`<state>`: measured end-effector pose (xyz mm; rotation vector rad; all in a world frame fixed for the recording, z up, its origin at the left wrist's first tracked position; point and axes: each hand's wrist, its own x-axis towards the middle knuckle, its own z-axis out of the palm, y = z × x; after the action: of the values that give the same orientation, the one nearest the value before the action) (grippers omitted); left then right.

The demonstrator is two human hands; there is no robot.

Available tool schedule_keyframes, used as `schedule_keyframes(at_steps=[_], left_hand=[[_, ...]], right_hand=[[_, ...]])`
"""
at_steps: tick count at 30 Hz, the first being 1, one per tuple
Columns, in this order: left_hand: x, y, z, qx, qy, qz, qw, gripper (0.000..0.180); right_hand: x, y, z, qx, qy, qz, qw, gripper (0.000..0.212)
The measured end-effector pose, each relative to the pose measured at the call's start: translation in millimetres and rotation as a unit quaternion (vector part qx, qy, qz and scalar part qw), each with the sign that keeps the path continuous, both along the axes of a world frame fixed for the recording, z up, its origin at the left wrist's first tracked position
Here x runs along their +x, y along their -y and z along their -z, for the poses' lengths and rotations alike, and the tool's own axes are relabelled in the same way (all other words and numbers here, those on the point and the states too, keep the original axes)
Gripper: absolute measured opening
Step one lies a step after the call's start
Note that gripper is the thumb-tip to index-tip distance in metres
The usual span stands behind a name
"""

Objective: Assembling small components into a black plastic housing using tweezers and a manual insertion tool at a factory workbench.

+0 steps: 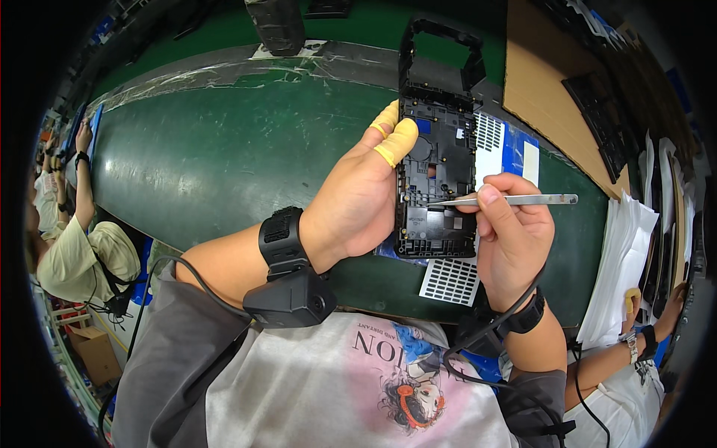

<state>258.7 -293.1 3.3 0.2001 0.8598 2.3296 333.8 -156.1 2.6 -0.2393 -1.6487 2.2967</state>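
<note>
A black plastic housing (441, 160) with ribs, small brass-coloured inserts and an open frame at its far end is held up over the green table. My left hand (362, 183), with yellow finger cots on thumb and a finger, grips its left edge. In my right hand (515, 228) are metal tweezers (523, 200), pinched between thumb and fingers. Their tips point left, over the lower part of the housing; whether they touch it I cannot tell. Under the housing lie a sheet of small black labels (449, 281) and another label sheet (489, 134).
The green table (224, 149) has a taped dark strip along its far side. A cardboard sheet (549, 82) with black plastic parts lies at the far right, near stacked white sheets (616, 261). People sit at left and right; a dark wrapped post (275, 26) stands beyond.
</note>
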Motion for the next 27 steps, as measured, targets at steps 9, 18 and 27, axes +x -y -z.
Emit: schedule_keyframes(at_steps=[9, 18, 27], left_hand=[[-0.6, 0.9, -1.8, 0.013, -0.018, 0.009, 1.0, 0.039], [-0.7, -1.2, 1.6, 0.012, -0.02, 0.01, 1.0, 0.038], [1.1, -2.2, -0.9, 0.009, -0.016, 0.009, 1.0, 0.037]], right_hand=[[-1.8, 2.8, -2.2, -0.013, 0.006, 0.016, 1.0, 0.014], [-2.0, 0.7, -0.3, -0.047, -0.004, 0.016, 0.999, 0.014], [-1.2, -1.6, -0.1, -0.038, 0.008, 0.009, 0.999, 0.015]])
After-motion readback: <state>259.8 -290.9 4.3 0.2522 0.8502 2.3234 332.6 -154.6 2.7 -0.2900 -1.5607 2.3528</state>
